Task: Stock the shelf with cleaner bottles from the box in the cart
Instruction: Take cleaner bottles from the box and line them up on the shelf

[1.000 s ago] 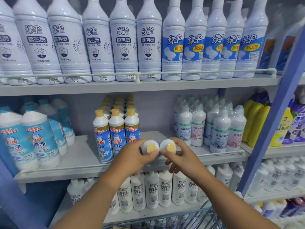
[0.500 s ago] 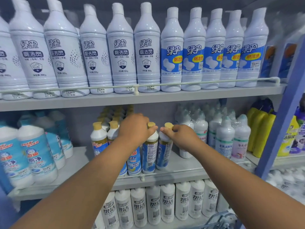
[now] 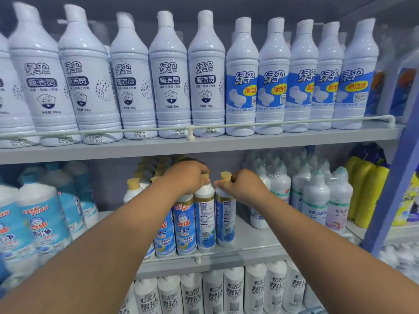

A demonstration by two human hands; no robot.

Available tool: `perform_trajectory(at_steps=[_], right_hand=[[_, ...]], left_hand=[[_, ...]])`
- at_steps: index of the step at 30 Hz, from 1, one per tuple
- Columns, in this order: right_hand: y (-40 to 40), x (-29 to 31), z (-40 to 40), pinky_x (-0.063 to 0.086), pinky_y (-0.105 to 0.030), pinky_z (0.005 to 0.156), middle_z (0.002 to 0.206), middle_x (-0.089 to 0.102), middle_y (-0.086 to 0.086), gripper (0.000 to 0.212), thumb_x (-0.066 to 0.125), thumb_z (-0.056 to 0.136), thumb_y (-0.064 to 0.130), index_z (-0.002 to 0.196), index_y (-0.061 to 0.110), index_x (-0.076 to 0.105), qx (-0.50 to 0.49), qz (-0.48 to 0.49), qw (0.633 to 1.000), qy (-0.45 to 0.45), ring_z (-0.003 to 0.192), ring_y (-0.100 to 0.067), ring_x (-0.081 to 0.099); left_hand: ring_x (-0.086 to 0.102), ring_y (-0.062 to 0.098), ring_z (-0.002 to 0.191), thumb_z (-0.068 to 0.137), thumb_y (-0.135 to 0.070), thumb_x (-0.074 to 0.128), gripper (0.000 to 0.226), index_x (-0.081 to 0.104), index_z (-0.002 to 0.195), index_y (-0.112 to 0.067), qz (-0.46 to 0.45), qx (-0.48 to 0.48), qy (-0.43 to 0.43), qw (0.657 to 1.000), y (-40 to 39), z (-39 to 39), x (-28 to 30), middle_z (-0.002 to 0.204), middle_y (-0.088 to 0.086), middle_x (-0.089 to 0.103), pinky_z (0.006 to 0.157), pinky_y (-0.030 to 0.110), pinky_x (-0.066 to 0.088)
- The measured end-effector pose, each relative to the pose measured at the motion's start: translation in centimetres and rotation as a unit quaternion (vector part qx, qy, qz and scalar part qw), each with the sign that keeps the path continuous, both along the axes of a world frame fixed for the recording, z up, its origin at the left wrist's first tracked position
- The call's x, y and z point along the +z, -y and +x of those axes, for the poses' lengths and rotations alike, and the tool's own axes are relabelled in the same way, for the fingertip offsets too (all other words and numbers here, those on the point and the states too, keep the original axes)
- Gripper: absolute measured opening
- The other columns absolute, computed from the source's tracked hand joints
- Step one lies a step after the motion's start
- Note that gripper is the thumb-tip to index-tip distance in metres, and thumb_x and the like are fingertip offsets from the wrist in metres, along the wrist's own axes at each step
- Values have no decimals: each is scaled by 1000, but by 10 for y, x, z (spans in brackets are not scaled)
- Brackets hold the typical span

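Two white cleaner bottles with blue labels and yellow caps stand upright on the middle shelf (image 3: 256, 245), back labels facing me. My left hand (image 3: 189, 176) grips the neck and cap of the left bottle (image 3: 205, 220), covering most of its cap. My right hand (image 3: 243, 188) pinches the neck of the right bottle (image 3: 225, 220) just under its cap. They stand right of a row of matching bottles (image 3: 184, 227) whose front labels face out. The box and cart are out of view.
Tall white bottles (image 3: 167, 78) fill the top shelf behind a rail. Light blue bottles (image 3: 43, 223) stand at the left of the middle shelf, white shrink-wrapped bottles (image 3: 315, 196) at its right. More white bottles (image 3: 233, 288) line the lower shelf. A blue upright (image 3: 394, 189) stands at the right.
Both hands carried the two bottles from in front of the shelf onto the middle shelf and stood them upright next to the matching row. My view has moved closer.
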State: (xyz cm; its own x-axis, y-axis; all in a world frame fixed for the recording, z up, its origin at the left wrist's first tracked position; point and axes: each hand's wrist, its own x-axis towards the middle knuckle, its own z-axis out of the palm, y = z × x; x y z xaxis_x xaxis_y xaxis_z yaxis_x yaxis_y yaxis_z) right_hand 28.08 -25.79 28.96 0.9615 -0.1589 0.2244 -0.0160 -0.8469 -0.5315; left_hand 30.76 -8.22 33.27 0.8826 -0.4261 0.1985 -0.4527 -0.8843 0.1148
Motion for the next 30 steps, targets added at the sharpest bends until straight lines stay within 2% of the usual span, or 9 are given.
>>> perform_trajectory(at_steps=[2,4,7,10,13,18,21,25,30], right_hand=[[1,1,-1,33,-28,47,56,49,-2,59,65,83,65,62,12,52,-3,-25,1000,5,56,-17,50],[3,2,-4,38,-25,52,68,59,3,47,67,83,62,80,15,64,9,-22,1000,16,71,-18,60],[5,11,-3,48,-24,83,125,67,1,45,65,92,37,133,20,60,62,17,997,31,112,-20,63],[7,26,-1,50,-28,91,137,62,-3,41,55,97,20,139,23,58,99,-55,994,0,118,-22,61],[9,35,-1,46,-24,87,147,55,2,50,50,100,19,149,31,47,112,-118,986,-34,123,-21,58],[5,37,6,50,-35,90,121,61,-5,25,54,98,20,121,20,65,107,-207,971,-57,108,-28,58],[3,37,8,50,-35,95,124,64,-5,32,59,96,32,123,16,66,95,-190,976,-50,112,-26,58],[5,33,8,52,-38,96,122,67,-8,38,63,94,36,124,14,67,78,-151,984,-45,111,-26,61],[6,31,9,56,-36,84,104,71,-10,36,66,89,43,105,11,72,50,-147,987,-33,96,-26,65]], left_hand=[[53,20,126,97,-39,58,43,55,140,-31,11,-15,-16,1000,-1,0,3,145,-2,53,92,26,39],[52,21,126,98,-34,57,46,50,143,-32,35,-33,-30,998,-2,-2,6,147,-3,51,90,26,39],[53,21,120,100,-29,54,42,51,142,-32,60,-49,-41,996,-5,-2,9,145,-2,52,92,29,40],[50,18,97,99,-28,54,10,57,108,-31,65,-43,-41,996,-6,2,8,120,4,60,91,35,46],[54,20,95,97,-29,55,4,56,101,-28,57,-46,-33,997,-7,6,5,109,0,58,90,37,48],[60,24,107,96,-29,58,28,63,123,-25,46,-42,-37,997,-6,7,3,124,2,64,89,35,50],[58,22,105,96,-31,59,33,60,128,-29,46,-36,-39,998,-4,8,4,126,0,62,83,32,47],[58,21,99,95,-33,60,29,62,123,-28,34,-31,-35,998,-3,8,2,122,1,64,79,31,46],[58,21,94,93,-35,61,24,64,115,-24,31,-20,-31,999,2,7,2,114,3,65,76,30,46]])
